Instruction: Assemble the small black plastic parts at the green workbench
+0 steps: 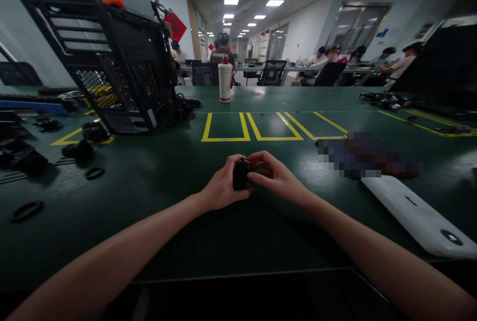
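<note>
My left hand (224, 184) wraps round a small black boxy object (240, 176), thumb on top and fingers underneath. From the other side my right hand (275, 178) touches it, with thumb and fingertips pressed at its right edge. What kind of object it is, I cannot make out; the fingers cover part of it. Both hands are a little above the green tabletop (179, 162), near its front. On the left lie two black rings, one (95, 173) farther off and another (27, 210) nearer the edge, beside several dark black parts (77, 150).
An open black computer case (137, 77) stands at back left. A white cup (225, 82) is near the far edge. Yellow tape outlines (225, 139) mark the table. At right lie a white elongated device (417, 211) and a blurred-out item (357, 154). People sit at tables behind.
</note>
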Motion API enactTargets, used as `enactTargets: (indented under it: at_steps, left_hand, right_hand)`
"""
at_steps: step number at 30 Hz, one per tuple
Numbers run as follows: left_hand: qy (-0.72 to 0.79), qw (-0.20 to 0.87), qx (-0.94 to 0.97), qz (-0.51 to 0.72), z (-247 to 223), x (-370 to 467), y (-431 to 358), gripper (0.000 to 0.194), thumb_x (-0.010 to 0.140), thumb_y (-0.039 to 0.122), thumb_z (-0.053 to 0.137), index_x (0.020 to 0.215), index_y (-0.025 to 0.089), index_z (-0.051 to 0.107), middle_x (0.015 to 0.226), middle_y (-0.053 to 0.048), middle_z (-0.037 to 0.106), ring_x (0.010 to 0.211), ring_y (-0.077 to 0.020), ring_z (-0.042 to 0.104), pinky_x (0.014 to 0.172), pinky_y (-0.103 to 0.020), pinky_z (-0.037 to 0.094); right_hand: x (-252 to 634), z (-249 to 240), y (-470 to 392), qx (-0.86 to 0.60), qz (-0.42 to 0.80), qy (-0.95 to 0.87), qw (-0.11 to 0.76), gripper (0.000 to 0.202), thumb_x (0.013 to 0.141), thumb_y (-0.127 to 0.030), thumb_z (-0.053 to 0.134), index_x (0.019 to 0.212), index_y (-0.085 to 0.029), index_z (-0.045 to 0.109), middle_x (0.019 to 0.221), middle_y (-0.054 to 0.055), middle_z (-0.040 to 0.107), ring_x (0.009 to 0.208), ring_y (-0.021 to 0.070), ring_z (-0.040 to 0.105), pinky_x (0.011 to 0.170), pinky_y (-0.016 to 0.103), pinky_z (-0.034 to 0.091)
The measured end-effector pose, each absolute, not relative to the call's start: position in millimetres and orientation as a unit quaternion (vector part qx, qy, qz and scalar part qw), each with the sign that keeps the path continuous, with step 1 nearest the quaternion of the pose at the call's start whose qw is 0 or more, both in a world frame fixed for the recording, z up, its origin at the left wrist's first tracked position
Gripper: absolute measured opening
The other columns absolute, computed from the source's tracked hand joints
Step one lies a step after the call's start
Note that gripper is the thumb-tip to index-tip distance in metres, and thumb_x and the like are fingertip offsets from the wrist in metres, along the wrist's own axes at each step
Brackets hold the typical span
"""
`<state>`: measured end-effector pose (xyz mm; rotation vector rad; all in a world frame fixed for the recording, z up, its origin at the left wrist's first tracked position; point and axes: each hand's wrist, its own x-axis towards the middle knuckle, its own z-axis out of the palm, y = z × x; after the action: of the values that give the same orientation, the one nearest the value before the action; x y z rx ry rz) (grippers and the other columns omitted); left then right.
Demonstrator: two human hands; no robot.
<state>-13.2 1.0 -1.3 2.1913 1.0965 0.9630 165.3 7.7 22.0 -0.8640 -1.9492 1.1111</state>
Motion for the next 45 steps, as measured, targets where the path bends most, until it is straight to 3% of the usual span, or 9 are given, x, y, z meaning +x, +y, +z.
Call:
enactTargets:
  at_steps: [7, 12, 15, 22, 27, 35, 45]
  left_hand:
    - [0.401, 0.25, 0.812, 0.342, 1.1, -14.2, 0.4, 0.066, 0.066, 0.033, 0.065, 0.118, 0.022, 0.027, 0.112, -0.009, 0.046, 0.096, -0.0236, 0.052, 0.082, -0.04, 0.044]
    - [0.409, 0.239, 0.81, 0.346, -1.3, -13.9, 1.1, 0.066, 0.066, 0.031, 0.065, 0.118, 0.022, 0.026, 0.112, -0.008, 0.046, 0.095, -0.0234, 0.053, 0.08, -0.039, 0.044]
    - [0.407, 0.232, 0.812, 0.348, -1.9, -13.2, 1.4, 0.065, 0.066, 0.03, 0.065, 0.117, 0.022, 0.026, 0.113, -0.008, 0.045, 0.096, -0.0233, 0.052, 0.08, -0.039, 0.045]
    - [0.416, 0.249, 0.805, 0.342, 0.5, -13.0, 0.4, 0.066, 0.066, 0.033, 0.065, 0.118, 0.022, 0.025, 0.111, -0.009, 0.047, 0.096, -0.0245, 0.053, 0.081, -0.041, 0.045]
    - [0.408, 0.255, 0.806, 0.346, 1.5, -13.6, -0.1, 0.065, 0.066, 0.032, 0.065, 0.118, 0.022, 0.027, 0.113, -0.009, 0.046, 0.098, -0.0243, 0.053, 0.082, -0.04, 0.044]
    - [0.417, 0.245, 0.806, 0.34, -0.2, -13.3, 0.7, 0.066, 0.065, 0.03, 0.065, 0.118, 0.023, 0.026, 0.109, -0.007, 0.047, 0.092, -0.0234, 0.054, 0.077, -0.04, 0.045]
    - [0.407, 0.243, 0.812, 0.341, 0.7, -13.5, 0.8, 0.066, 0.065, 0.032, 0.066, 0.118, 0.023, 0.026, 0.113, -0.009, 0.046, 0.099, -0.025, 0.052, 0.082, -0.041, 0.044]
  right_hand:
    - [166.5, 20.2, 10.6, -0.345, 0.426, -0.763, 0.343, 0.026, 0.074, -0.033, 0.059, 0.094, -0.02, 0.049, 0.09, 0.002, 0.057, 0.078, 0.0151, 0.059, 0.07, 0.033, 0.051]
    - [169.3, 21.3, 9.9, -0.293, 0.387, -0.795, 0.363, 0.028, 0.071, -0.02, 0.063, 0.096, -0.022, 0.053, 0.1, 0.002, 0.051, 0.097, 0.0164, 0.054, 0.09, 0.037, 0.046]
    - [169.7, 22.2, 8.8, -0.273, 0.374, -0.805, 0.371, 0.026, 0.07, -0.017, 0.063, 0.094, -0.022, 0.054, 0.102, 0.002, 0.048, 0.102, 0.0166, 0.05, 0.094, 0.037, 0.044]
    - [166.2, 23.6, 7.8, -0.337, 0.418, -0.762, 0.362, 0.033, 0.075, -0.027, 0.059, 0.104, -0.022, 0.047, 0.106, 0.005, 0.052, 0.101, 0.019, 0.053, 0.087, 0.039, 0.047]
    - [165.2, 19.9, 9.9, -0.38, 0.396, -0.761, 0.346, 0.027, 0.074, -0.036, 0.059, 0.094, -0.02, 0.048, 0.093, 0.004, 0.055, 0.085, 0.0176, 0.058, 0.074, 0.037, 0.051]
    - [168.6, 24.5, 6.4, -0.305, 0.37, -0.8, 0.36, 0.029, 0.07, -0.018, 0.063, 0.096, -0.02, 0.05, 0.099, 0.003, 0.051, 0.097, 0.0166, 0.053, 0.089, 0.037, 0.045]
    - [164.5, 19.9, 10.1, -0.368, 0.408, -0.76, 0.346, 0.027, 0.077, -0.034, 0.057, 0.097, -0.02, 0.046, 0.099, 0.005, 0.053, 0.093, 0.0187, 0.056, 0.08, 0.038, 0.049]
